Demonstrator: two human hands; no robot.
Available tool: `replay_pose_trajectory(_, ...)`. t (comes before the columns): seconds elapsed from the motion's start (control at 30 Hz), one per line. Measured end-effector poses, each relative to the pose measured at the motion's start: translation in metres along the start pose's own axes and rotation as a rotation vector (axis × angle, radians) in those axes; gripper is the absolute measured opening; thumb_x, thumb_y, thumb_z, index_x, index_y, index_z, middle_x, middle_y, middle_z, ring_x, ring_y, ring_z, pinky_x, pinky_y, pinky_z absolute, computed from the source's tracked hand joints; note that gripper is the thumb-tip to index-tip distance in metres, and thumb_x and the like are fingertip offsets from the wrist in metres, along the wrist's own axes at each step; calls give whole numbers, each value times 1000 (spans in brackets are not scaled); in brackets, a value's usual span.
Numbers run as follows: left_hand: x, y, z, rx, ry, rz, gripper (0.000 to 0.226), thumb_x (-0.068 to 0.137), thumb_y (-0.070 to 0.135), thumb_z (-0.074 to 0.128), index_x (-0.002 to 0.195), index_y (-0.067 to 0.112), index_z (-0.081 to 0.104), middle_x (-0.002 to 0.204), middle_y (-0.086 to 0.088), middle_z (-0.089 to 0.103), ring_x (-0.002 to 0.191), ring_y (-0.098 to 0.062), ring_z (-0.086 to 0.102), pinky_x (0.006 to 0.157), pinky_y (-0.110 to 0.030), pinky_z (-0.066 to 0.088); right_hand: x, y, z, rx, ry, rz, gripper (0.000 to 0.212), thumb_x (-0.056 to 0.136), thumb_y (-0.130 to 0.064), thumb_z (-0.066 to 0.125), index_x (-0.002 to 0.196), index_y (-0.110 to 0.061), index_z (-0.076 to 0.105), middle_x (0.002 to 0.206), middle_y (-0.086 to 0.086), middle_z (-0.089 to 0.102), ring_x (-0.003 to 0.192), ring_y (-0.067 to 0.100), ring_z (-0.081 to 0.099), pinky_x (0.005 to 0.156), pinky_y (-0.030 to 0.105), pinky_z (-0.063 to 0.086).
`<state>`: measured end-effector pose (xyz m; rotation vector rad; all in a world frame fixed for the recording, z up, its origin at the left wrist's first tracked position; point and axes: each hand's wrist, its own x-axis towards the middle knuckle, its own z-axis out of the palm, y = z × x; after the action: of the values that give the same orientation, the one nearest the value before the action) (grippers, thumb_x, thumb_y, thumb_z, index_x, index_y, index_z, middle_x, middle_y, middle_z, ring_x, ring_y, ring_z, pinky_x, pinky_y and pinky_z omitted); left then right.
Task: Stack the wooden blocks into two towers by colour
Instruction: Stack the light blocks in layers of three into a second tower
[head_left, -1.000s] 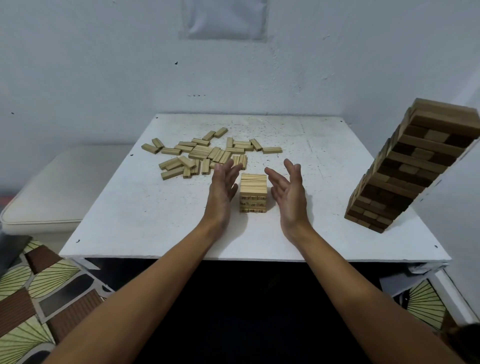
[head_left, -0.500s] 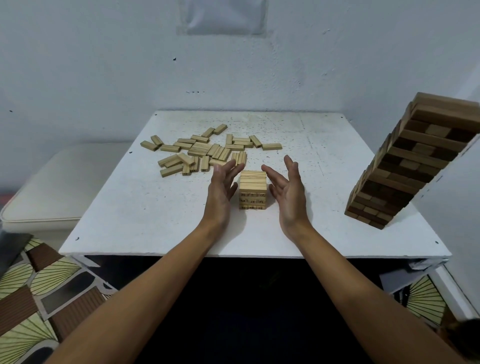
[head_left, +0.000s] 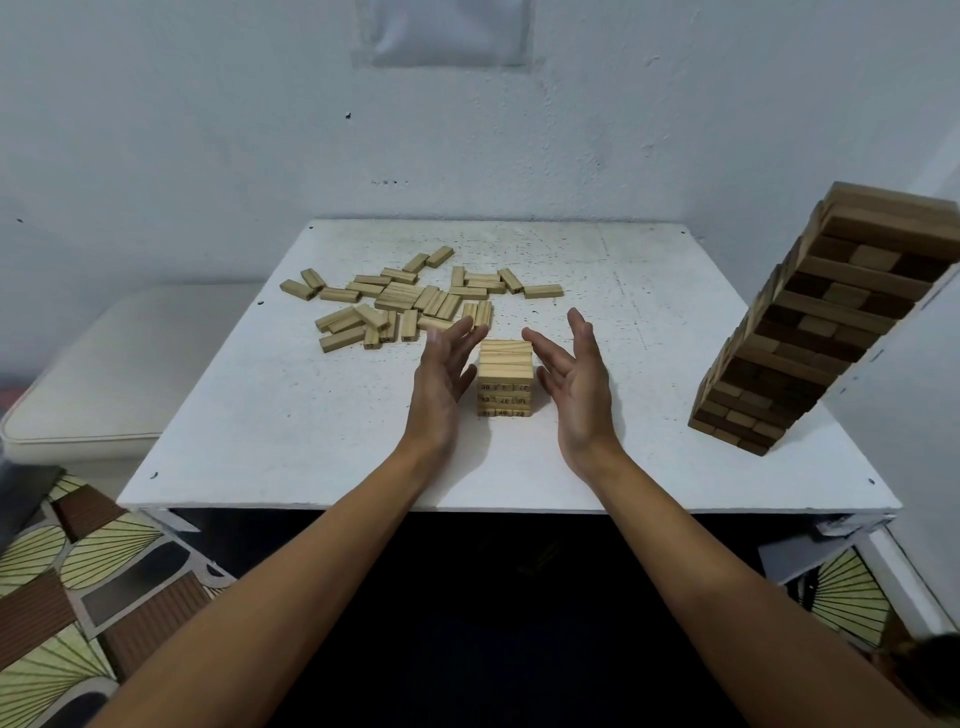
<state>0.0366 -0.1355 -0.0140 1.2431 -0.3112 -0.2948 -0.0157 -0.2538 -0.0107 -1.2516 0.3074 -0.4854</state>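
Observation:
A short tower of light wooden blocks (head_left: 505, 376) stands near the middle of the white table (head_left: 291, 415), several layers high, with numbers on the ends facing me. My left hand (head_left: 444, 371) and my right hand (head_left: 574, 376) flank it with straight fingers and palms turned inward, a small gap on each side. Several loose light blocks (head_left: 405, 304) lie scattered at the table's back left. A tall tower of dark and mid-brown blocks (head_left: 810, 332) stands at the right edge.
White walls close in the table behind and on the right, close to the dark tower. A pale cushioned seat (head_left: 104, 374) sits to the left of the table. Patterned flooring (head_left: 62, 597) shows below the table's near edge.
Both hands have stayed beside the light tower, shifting only slightly. The view has tilted a little. No block has moved.

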Motion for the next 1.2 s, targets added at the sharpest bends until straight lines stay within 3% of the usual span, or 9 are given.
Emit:
replay_pose_trajectory(0.13, -3, 3, 1, -6, 5, -1, 53, 101, 47, 19, 133, 18, 49, 134, -2, 59, 127, -8, 51, 114, -41, 33, -1, -2, 1, -12, 4, 8, 77, 83, -62, 33, 151, -28, 23, 135, 8, 59, 136, 16, 43, 118, 42, 25)
replay_pose_trajectory(0.23, -4, 8, -4, 72, 23, 42, 42, 94, 36, 41, 131, 19, 50, 128, -2, 61, 123, -9, 54, 104, -30, 42, -3, -6, -2, -30, 34, 14, 61, 94, -52, 36, 149, -28, 27, 135, 11, 58, 130, 18, 49, 117, 43, 29)
replay_pose_trajectory(0.33, 0, 15, -26, 329, -68, 120, 60, 75, 18, 52, 134, 26, 45, 124, 5, 63, 115, 4, 55, 88, -11, 43, -4, -11, -11, -103, 66, -12, 47, 101, -21, 42, 147, -27, 31, 128, 6, 61, 120, 15, 56, 111, 39, 37)
replay_pose_trajectory(0.47, 13, 23, -55, 765, -320, 123, 98, 64, 21, 75, 146, 38, 24, 127, 8, 59, 123, 4, 48, 94, -9, 35, 0, -19, -27, -377, -53, -22, 73, 92, 0, 49, 150, -32, 19, 125, 2, 63, 112, 12, 57, 83, 23, 45)
replay_pose_trajectory(0.57, 19, 23, -59, 902, -419, 61, 114, 59, 33, 83, 149, 40, 14, 130, 12, 55, 128, -6, 44, 101, -25, 31, 1, -22, -37, -548, -209, -25, 90, 86, -5, 60, 153, -33, 8, 133, 3, 57, 127, 17, 48, 97, 32, 42)
replay_pose_trajectory(0.73, 31, 22, -53, 935, -430, 30, 122, 58, 33, 90, 151, 39, 11, 117, 16, 56, 124, -11, 46, 104, -34, 32, 1, -24, -41, -765, -378, 9, 109, 82, -18, 75, 151, -42, -6, 136, -4, 51, 120, 1, 42, 80, 5, 39)
replay_pose_trajectory(0.87, 37, 21, -48, 922, -448, 20, 119, 62, 20, 91, 150, 35, 13, 111, 16, 56, 120, -12, 48, 103, -32, 34, 5, -24, -40, -826, -419, 32, 122, 75, -15, 80, 149, -47, -12, 136, -2, 52, 124, 2, 42, 82, 11, 40)
replay_pose_trajectory(1.07, 41, 17, -49, 899, -437, 27, 113, 61, 20, 90, 147, 42, 20, 112, 7, 61, 118, -11, 53, 101, -31, 40, 11, -22, -38, -826, -423, 17, 125, 72, -14, 82, 150, -43, -11, 132, -2, 54, 124, 7, 44, 87, 19, 39)
replay_pose_trajectory(1.2, 42, 14, -49, 893, -417, 36, 111, 62, 17, 91, 147, 39, 23, 109, 9, 63, 115, -5, 53, 95, -26, 38, 13, -19, -38, -816, -418, 10, 124, 73, -13, 82, 151, -40, -9, 128, -4, 57, 121, 5, 47, 85, 14, 39)
